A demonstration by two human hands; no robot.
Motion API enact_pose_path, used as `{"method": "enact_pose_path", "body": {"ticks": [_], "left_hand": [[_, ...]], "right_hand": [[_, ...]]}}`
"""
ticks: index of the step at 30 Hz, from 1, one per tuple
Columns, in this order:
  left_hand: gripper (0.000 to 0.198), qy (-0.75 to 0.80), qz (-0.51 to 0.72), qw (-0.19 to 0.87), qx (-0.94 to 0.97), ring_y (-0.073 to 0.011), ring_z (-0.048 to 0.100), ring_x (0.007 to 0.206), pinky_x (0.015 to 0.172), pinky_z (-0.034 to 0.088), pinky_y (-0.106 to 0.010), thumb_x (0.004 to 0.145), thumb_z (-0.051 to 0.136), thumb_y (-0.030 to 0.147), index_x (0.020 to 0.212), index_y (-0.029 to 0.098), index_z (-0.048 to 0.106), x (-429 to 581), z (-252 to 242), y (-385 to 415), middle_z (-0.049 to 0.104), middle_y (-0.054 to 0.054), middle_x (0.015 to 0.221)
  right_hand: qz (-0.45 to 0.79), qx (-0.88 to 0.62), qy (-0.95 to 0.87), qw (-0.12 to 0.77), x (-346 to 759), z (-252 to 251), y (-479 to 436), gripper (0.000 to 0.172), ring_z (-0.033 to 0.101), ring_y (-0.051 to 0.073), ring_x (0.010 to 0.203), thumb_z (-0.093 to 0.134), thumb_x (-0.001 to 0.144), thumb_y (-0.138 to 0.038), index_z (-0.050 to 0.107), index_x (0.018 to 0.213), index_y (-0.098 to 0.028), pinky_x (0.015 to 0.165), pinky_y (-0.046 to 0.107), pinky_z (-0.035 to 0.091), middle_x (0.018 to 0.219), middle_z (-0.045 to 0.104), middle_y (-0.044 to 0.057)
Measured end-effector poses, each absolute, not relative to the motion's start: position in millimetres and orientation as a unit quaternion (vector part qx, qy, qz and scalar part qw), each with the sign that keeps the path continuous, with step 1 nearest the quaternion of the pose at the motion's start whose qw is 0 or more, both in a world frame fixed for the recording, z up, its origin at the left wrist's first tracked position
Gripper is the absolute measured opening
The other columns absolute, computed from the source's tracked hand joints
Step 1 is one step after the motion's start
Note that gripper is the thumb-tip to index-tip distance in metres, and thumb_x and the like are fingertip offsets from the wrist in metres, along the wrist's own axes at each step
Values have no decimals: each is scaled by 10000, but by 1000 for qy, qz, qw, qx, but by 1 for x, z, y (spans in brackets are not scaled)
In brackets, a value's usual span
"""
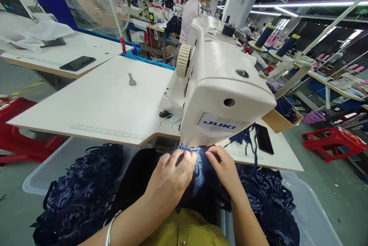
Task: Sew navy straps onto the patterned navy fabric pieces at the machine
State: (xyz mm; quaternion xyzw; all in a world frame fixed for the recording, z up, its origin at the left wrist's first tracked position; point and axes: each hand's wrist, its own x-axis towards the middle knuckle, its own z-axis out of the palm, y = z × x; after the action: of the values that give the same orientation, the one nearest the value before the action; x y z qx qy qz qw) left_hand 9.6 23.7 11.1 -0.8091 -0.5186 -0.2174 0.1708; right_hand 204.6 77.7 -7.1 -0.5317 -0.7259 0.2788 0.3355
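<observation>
A navy lace garment piece (199, 173) hangs from the front edge of a white sewing machine (227, 85) marked JUKI. My left hand (172, 173) pinches the top edge of this fabric just below the machine's head, its fingers bent together. On the other side, my right hand (225, 167) grips the same edge between thumb and fingers. The fabric's top edge lies level between the two hands, close to the machine. The needle area is hidden behind the machine's head.
Clear plastic bins with navy lace pieces stand at my left (77, 196) and right (267, 200). On the white table (94, 100) lie a small grey tool (132, 79) and, at right, a phone (264, 139). Red stools (333, 142) flank the table; a person (191, 12) stands beyond.
</observation>
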Motion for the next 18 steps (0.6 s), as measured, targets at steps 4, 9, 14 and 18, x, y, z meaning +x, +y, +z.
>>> {"method": "enact_pose_path", "body": {"ticks": [4, 9, 14, 18], "left_hand": [[327, -515, -220, 195, -805, -222, 569, 1037, 830, 361, -357, 895, 521, 211, 1212, 177, 596, 9, 10, 24, 666, -62, 1100], [351, -507, -212, 193, -813, -225, 564, 1045, 849, 361, -364, 881, 526, 173, 1227, 176, 583, 10, 12, 24, 664, -62, 1111], [391, -505, -237, 166, -813, -234, 568, 1004, 834, 358, -371, 941, 428, 394, 1179, 149, 618, 14, 18, 23, 678, -68, 1069], [683, -497, -237, 147, -822, -281, 556, 1043, 883, 348, -397, 842, 407, 670, 1179, 115, 618, 17, 18, 22, 666, -101, 1098]], "right_hand": [[254, -548, -728, 325, 234, -14, 75, 201, 557, 209, 815, 522, 901, -396, 571, 837, -212, 763, 319, 425, 830, 599, 43], [247, -592, -708, 295, 259, -13, 69, 276, 515, 187, 695, 534, 877, -453, 517, 734, -217, 670, 301, 389, 718, 559, 12], [424, -605, -621, 262, 265, -11, 64, 368, 494, 155, 591, 505, 877, -529, 478, 702, -207, 617, 280, 356, 603, 560, -11], [513, -565, -532, 365, 261, -20, 64, 381, 451, 129, 594, 584, 836, -511, 426, 673, -206, 613, 262, 356, 609, 472, -36]]}}
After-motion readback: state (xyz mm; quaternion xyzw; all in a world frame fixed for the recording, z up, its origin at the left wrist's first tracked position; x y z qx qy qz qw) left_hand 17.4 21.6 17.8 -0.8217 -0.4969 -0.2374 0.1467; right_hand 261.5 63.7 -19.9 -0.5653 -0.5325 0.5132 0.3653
